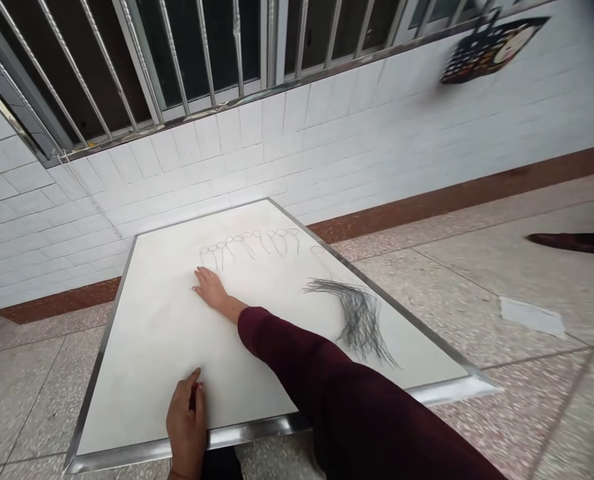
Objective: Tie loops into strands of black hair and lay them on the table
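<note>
On the white metal-edged table (151,347), my right hand (211,288) reaches across with its fingers spread, its fingertips beside the left end of a row of thin looped strands (249,239). Nothing shows in that hand. My left hand (187,410) rests at the near edge, thumb and index finger curled toward each other; whether something thin lies between them is too small to tell. A loose bundle of dark, wiry strands (359,317) lies on the right part of the table, partly beside my maroon sleeve. One single looped strand lies between the row and the bundle.
Behind the table is a white tiled wall (327,147) with barred windows (201,53). A dark patterned bag (494,50) hangs at the upper right. On the speckled floor to the right lie a whitish flat piece (533,317) and a person's dark shoe (571,242).
</note>
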The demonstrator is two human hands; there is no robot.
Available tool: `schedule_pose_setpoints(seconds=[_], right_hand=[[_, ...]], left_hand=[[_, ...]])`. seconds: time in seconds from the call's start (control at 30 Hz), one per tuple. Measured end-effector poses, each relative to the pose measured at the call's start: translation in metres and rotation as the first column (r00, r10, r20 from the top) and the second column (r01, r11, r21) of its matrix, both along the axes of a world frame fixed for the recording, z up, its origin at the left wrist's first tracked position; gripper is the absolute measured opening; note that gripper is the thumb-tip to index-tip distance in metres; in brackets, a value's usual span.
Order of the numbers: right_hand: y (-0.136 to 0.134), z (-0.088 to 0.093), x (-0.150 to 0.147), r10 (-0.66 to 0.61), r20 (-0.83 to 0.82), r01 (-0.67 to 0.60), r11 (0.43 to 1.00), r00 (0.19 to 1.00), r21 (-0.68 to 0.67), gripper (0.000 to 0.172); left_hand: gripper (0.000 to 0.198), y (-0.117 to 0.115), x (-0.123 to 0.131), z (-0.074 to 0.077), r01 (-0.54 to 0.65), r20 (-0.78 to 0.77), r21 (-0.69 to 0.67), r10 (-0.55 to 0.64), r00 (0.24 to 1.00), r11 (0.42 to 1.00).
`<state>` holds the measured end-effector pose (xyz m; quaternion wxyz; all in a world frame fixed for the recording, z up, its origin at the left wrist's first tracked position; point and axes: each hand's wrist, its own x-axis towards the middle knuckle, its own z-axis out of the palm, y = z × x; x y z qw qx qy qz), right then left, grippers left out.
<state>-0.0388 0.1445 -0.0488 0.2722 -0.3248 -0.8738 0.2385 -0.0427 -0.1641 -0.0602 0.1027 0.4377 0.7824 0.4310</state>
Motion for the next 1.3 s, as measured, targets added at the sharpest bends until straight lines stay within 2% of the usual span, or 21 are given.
schedule_pose_setpoints(seconds=[0.13,0.27,0.37,0.5,0.7,0.87,1.0,1.07,1.17,1.23,1.3], right_hand=[[0.023,-0.002,-0.021,0.003,0.107,-0.001,1.000,0.994,-0.015,0.068],[0.024,-0.005,-0.019,0.061,0.166,-0.058,0.998,0.984,-0.020,0.066],[0.003,-0.007,-0.005,0.136,0.166,-0.138,0.990,0.977,0.006,0.062],[-0.041,-0.014,0.030,0.229,0.114,-0.235,0.971,0.967,0.041,0.048],[-0.097,-0.021,0.083,0.236,0.007,-0.236,0.972,0.972,0.010,0.029],[-0.105,-0.012,0.088,0.035,0.003,-0.035,0.993,0.999,-0.117,0.035],[-0.105,0.002,0.075,-0.065,0.038,0.072,0.973,0.997,-0.220,0.013],[-0.110,0.008,0.074,-0.077,0.032,0.083,0.959,0.997,-0.273,0.008],[-0.128,0.014,0.083,-0.077,-0.013,0.066,0.924,0.997,-0.377,0.009],[-0.145,0.016,0.097,-0.062,-0.063,0.026,0.885,0.996,-0.465,0.006],[-0.165,0.020,0.115,-0.038,-0.122,-0.038,0.825,0.992,-0.564,0.010]], left_hand=[[0.036,0.000,0.001,0.000,0.013,0.027,0.000,-0.013,1.000,1.000],[0.036,-0.002,0.001,0.001,0.035,0.021,-0.028,-0.034,0.999,0.999],[0.036,-0.002,0.001,0.003,0.028,0.005,-0.031,-0.028,1.000,0.999],[0.037,-0.001,0.001,0.006,0.031,-0.017,0.004,-0.031,0.999,1.000],[0.037,-0.002,0.001,0.008,0.018,-0.016,0.080,-0.017,1.000,0.997],[0.036,-0.001,0.000,0.009,0.003,0.016,0.126,-0.005,1.000,0.992],[0.035,0.000,-0.001,0.009,-0.006,0.054,0.153,-0.002,0.999,0.988],[0.035,0.000,-0.001,0.009,-0.021,0.080,0.169,0.007,0.997,0.985],[0.038,0.001,-0.003,0.008,-0.054,0.152,0.202,0.023,0.988,0.978],[0.041,0.001,-0.004,0.008,-0.073,0.226,0.225,0.021,0.974,0.972],[0.046,0.000,-0.006,0.011,-0.088,0.320,0.246,0.005,0.947,0.965]])
